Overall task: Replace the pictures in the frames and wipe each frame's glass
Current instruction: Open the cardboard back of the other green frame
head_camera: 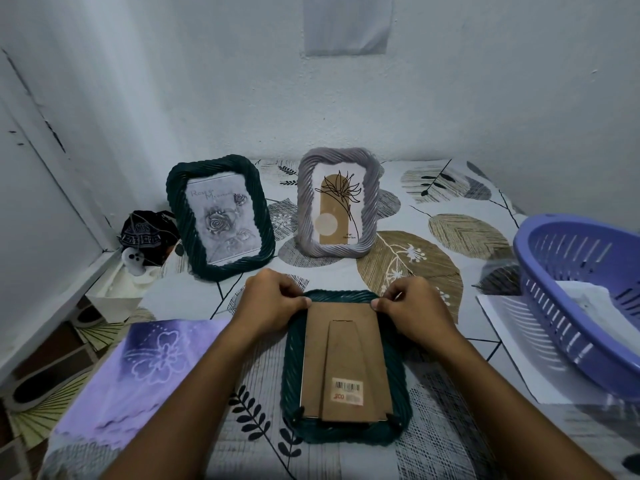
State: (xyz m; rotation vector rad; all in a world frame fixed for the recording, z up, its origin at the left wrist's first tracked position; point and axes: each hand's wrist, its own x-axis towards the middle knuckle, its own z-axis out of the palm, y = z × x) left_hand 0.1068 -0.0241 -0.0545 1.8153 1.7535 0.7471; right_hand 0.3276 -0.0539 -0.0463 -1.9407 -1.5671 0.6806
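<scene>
1. The left hand (pixel 268 301) is curled, with its thumb tip pressed on the far-left corner of the cardboard backing (pixel 344 362). Its other fingers are folded against the far rim of the face-down green frame (pixel 346 429).
2. The right hand (pixel 412 304) mirrors it: its fingers are curled, and its thumb and forefinger pinch at the far-right corner of the same backing.
3. The face-down green frame lies flat on the leaf-patterned table cover (pixel 408 258), between the two forearms and just beneath both hands. Its backing faces up, with the fold-out stand flat and a barcode sticker (pixel 348 391) near the edge closest to the person.
4. Beyond the left hand a second green frame (pixel 220 216) stands upright, showing a grey rose picture.
5. Beyond the gap between the hands stands a grey frame (pixel 337 202) holding a tan-and-black plant print.
6. To the right of the right hand, well apart, sits a purple basket (pixel 581 306) with slotted walls. Something white lies inside it, though I cannot tell what.
7. The basket rests partly on a white sheet (pixel 512 344) that lies flat on the cover.
8. To the left of the left forearm lies a purple cloth (pixel 145 372) with a pale flower outline.
9. Far left of the hands, off the table's edge, a dark pouch (pixel 145 233) sits above a small white figure (pixel 135 259).
</scene>
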